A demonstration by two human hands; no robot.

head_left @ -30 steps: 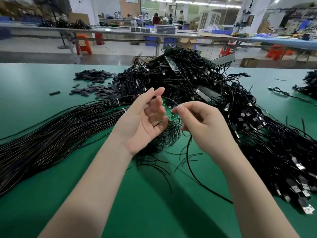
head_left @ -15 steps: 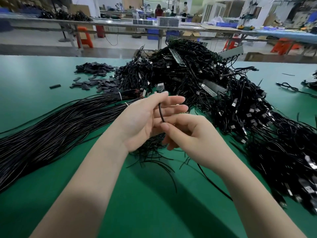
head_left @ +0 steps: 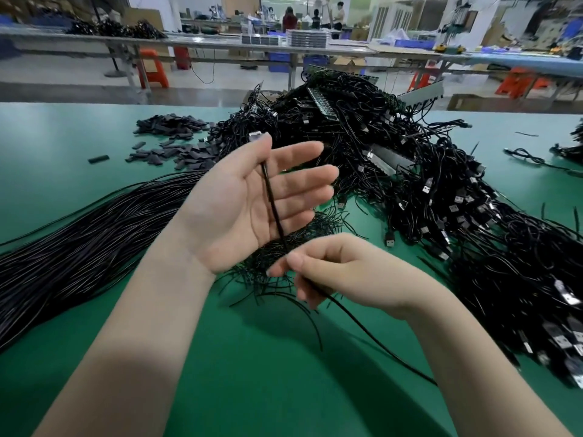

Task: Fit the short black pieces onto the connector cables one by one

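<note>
My left hand [head_left: 252, 203] is raised palm up with its fingers straight. Its thumb holds a thin black connector cable [head_left: 273, 209] against the hand, and the cable's metal connector [head_left: 255, 135] sticks out above the thumb. The cable runs taut across the palm down to my right hand [head_left: 340, 272], which pinches it between thumb and fingertips. Below that hand the cable trails away across the green table [head_left: 252, 357]. A heap of short black pieces [head_left: 176, 143] lies at the far left, out of reach of both hands.
A large tangled heap of black connector cables [head_left: 426, 184] fills the middle and right. A long bundle of straight black cables [head_left: 79, 241] lies on the left. One loose black piece [head_left: 98, 158] sits alone. Workbenches and people stand far behind.
My left hand has opened out and risen, showing its palm. My right hand has slid down the cable toward me, drawing it straight between the two hands.
</note>
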